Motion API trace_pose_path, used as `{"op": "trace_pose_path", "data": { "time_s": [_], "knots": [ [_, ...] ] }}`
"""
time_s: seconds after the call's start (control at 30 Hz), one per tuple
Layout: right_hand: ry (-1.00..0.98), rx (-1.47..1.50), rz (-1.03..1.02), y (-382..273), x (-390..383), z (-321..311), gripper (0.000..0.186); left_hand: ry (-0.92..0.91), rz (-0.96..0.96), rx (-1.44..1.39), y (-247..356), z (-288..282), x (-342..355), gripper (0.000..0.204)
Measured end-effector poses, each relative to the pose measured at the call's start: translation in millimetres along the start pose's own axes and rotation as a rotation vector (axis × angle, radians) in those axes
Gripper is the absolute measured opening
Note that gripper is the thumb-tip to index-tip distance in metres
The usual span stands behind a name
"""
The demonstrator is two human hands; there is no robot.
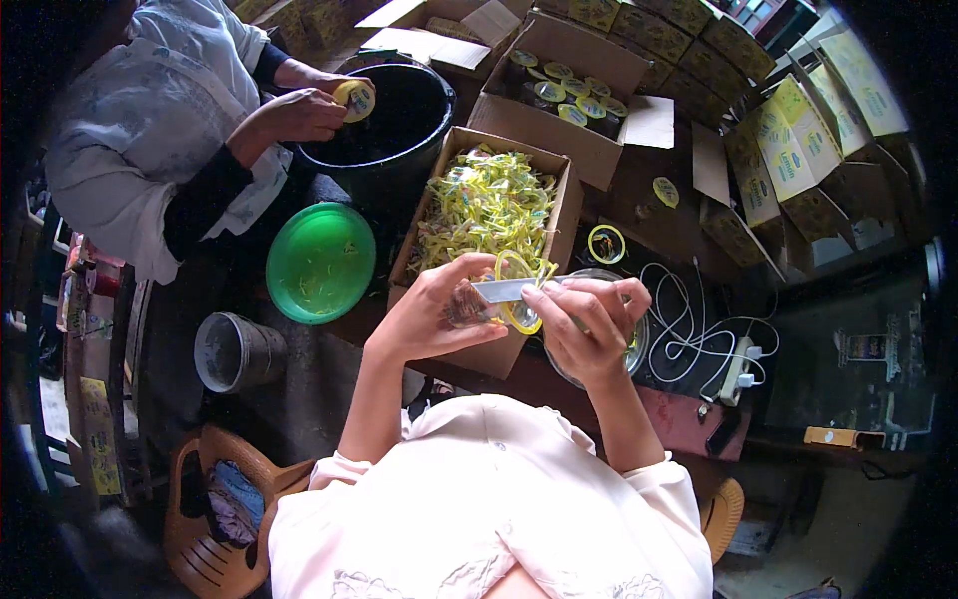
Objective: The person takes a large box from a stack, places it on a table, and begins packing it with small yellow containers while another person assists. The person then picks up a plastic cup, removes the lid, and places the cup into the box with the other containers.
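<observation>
My left hand grips a clear plastic cup with a yellow rim, tilted on its side, fingers and thumb around its body. My right hand pinches a flat pale blade, which lies across the cup's rim. A scrap of yellow strip sticks up at the rim by the right fingers. Beyond my hands, an open cardboard box is heaped with yellow-green strips. Partly hidden behind my right hand is a clear round bowl.
A co-worker's hands hold a yellow-lidded cup over a black tub. Left stand a green basin, a grey bucket and an orange chair. Rightward are a yellow-rimmed cup, white cables, a power strip and cartons.
</observation>
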State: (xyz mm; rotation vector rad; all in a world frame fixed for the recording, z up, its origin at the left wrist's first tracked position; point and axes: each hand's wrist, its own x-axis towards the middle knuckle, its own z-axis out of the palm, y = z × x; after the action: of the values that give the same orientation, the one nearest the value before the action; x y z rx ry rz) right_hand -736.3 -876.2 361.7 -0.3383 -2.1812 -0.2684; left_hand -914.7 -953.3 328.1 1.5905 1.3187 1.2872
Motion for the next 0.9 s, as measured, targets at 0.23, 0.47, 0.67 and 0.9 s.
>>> {"op": "trace_pose_path", "data": {
  "time_s": [0.23, 0.47, 0.67, 0.9],
  "knots": [
    [-0.033, -0.061, -0.087, 2.1, 2.3, -6.1, 0.021, 0.026, 0.021, 0.201, 21.6, -3.9, 1.4, 0.053],
    [-0.040, -0.104, -0.123, -0.5, 1.0, -10.2, 0.019, 0.080, 0.081, 0.347, 19.3, -3.1, 0.5, 0.051],
    [-0.063, -0.145, -0.127, 1.7, 0.6, -11.6, 0.019, 0.110, 0.060, 0.415, 25.5, -1.1, 0.3, 0.048],
    [-0.074, -0.140, -0.122, 3.5, -2.5, -7.6, 0.019, 0.119, 0.003, 0.462, 30.0, 0.1, 1.5, 0.048]
  ]
}}
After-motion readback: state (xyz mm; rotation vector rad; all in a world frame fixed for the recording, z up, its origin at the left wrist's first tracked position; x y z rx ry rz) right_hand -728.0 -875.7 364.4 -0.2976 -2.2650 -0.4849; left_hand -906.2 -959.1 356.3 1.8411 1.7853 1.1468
